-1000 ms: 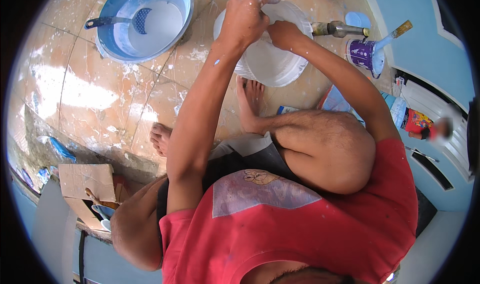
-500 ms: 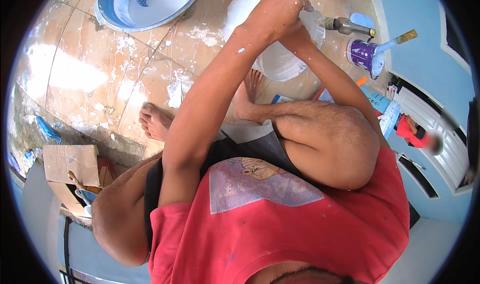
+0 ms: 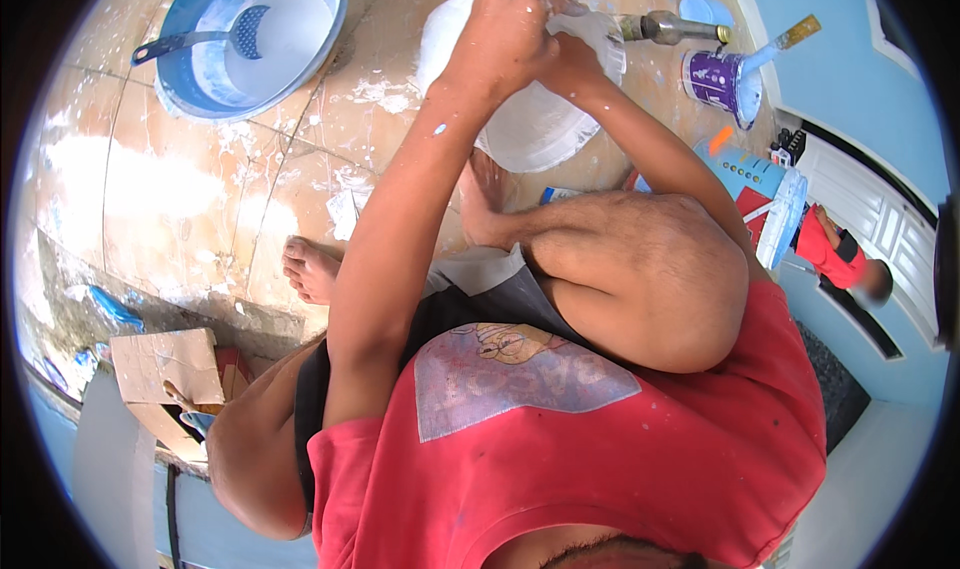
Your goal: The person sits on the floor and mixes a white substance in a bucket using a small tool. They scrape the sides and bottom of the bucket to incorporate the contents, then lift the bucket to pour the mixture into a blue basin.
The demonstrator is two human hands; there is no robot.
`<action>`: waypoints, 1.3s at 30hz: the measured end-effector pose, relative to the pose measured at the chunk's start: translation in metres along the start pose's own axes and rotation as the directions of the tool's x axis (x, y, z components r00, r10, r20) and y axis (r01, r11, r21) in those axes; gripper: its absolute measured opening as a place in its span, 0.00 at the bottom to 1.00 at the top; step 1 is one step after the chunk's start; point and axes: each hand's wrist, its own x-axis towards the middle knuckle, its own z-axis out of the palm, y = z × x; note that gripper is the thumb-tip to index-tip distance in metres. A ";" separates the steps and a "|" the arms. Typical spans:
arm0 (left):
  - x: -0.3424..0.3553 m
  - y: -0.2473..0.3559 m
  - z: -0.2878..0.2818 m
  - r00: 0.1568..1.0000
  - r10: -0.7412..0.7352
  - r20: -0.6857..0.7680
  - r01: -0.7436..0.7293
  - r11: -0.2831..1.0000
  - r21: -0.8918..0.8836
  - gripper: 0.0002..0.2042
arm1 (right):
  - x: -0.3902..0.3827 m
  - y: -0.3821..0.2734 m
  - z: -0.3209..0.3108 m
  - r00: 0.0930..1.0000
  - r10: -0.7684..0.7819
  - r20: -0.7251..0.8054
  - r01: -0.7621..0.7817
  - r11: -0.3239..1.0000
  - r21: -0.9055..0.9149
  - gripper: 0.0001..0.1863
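Note:
My left hand point(image 3: 512, 37) and my right hand point(image 3: 570, 69) are close together above a white plastic bucket point(image 3: 545, 134), the left one higher. Both are closed, with the fingers curled. Whatever they grip is hidden behind the hands. White material shows inside the bucket, which stands on the tiled floor beyond my foot. A glass bottle point(image 3: 675, 27) lies beside the bucket's right side.
Far left, a blue basin point(image 3: 185, 84) holds white liquid and a blue slotted spoon point(image 3: 245, 34). Right are a purple paint can point(image 3: 712, 79) with a brush point(image 3: 785, 44) and a light-blue bucket point(image 3: 750, 174). A cardboard box point(image 3: 165, 364) stands left; a person in red point(image 3: 835, 249) is far right.
The whole view has shifted, so the basin and its slotted spoon show more fully. Both hands stay closed together over the white bucket.

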 end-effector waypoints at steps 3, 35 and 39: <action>0.000 -0.005 0.001 1.000 0.015 -0.026 -0.015 0.999 -0.028 0.23 | -0.002 -0.007 0.012 0.998 0.033 0.056 -0.029 0.997 -0.075 0.13; -0.022 -0.016 -0.043 0.964 -0.094 -0.250 0.099 0.995 0.008 0.28 | -0.015 -0.026 -0.016 0.986 0.045 -0.158 0.009 0.946 0.324 0.21; -0.022 -0.020 -0.047 0.967 0.073 -0.245 -0.078 0.997 -0.009 0.28 | -0.001 -0.043 -0.009 0.982 0.011 -0.189 0.065 0.918 0.391 0.18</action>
